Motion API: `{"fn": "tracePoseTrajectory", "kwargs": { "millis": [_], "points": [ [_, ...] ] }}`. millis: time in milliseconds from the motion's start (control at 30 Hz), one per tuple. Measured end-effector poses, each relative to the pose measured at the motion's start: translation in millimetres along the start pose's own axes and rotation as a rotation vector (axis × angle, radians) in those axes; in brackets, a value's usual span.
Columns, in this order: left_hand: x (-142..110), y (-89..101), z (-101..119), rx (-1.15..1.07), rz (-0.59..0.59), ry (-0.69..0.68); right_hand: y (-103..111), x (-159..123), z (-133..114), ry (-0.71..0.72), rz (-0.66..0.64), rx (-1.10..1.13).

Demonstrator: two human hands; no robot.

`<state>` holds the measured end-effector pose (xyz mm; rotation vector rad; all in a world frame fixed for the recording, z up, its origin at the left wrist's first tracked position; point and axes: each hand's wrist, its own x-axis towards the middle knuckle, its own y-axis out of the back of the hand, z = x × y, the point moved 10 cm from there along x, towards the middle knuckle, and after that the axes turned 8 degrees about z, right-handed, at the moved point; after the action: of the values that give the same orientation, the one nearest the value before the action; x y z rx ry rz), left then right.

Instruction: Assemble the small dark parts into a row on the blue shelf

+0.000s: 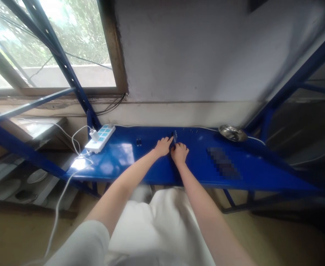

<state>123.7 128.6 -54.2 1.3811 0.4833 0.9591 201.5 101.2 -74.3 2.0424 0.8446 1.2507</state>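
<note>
Both hands meet over the middle of the blue table [151,166]. My left hand [162,146] reaches in from the left, its fingers closed at a small translucent strip [175,136] with a knobby edge. My right hand [180,152] is curled against the strip's near end, fingers bent around it. The strip stands on edge; its exact kind is too small to tell. A little dark piece shows beside it, partly hidden by the left fingertips. Left of the hands, two small dark cylinders [139,142] with light ends stand or lie side by side.
A white power strip [104,136] with a plugged-in charger sits at the table's left end, its cord hanging off the front. A shiny metal bowl [232,133] is at the back right. Nearer lies a dark pixelated object [223,162]. Blue frame posts [76,85] flank the table.
</note>
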Motion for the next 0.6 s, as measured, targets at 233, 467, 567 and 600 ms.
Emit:
{"fn": "tracePoseTrajectory", "kwargs": {
  "millis": [233, 467, 567, 600],
  "points": [
    [7.4, 10.9, -0.6, -0.029, 0.144, 0.025, -3.3, -0.3, -3.7, 0.008, -0.055, -0.008],
    [12.5, 7.7, 4.8, -0.011, 0.159, 0.002, -6.8, 0.7, -2.6, -0.012, -0.086, -0.008],
    [15.0, 4.3, 1.5, -0.030, 0.163, 0.013, -8.1, 0.8, -2.3, -0.014, -0.099, -0.015],
    [16.3, 4.5, -0.6, -0.061, 0.180, 0.025, -8.6, 0.8, -2.5, -0.012, -0.107, -0.018]
  ]
}}
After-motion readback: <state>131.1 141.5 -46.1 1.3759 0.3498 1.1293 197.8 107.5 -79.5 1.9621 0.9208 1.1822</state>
